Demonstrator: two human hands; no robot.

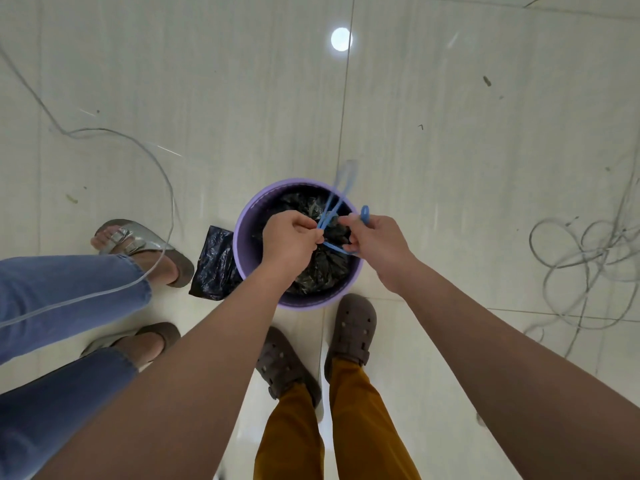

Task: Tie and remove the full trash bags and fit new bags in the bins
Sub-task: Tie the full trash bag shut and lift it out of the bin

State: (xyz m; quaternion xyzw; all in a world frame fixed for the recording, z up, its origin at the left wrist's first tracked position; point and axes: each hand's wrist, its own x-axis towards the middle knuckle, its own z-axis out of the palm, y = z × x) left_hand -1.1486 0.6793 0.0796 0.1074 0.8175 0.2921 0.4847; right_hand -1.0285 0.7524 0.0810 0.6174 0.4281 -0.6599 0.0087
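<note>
In the head view, the black trash bag (320, 268) sits inside the purple bin (242, 244), directly under both hands, and its gathered neck comes up between them. The left hand (289, 239) is closed on one blue drawstring (330, 211) at the left of the neck. The right hand (375, 239) is closed on the other string end at the right, with a loop blurred above the far rim. The strings run roughly left to right between the fists. Both hands are equally near; I judge the knot needs them to pull apart sideways. Both forearms reach down and forward, nearly straight. A folded black bag (214, 265) lies on the floor just beside the bin, on its left.
</note>
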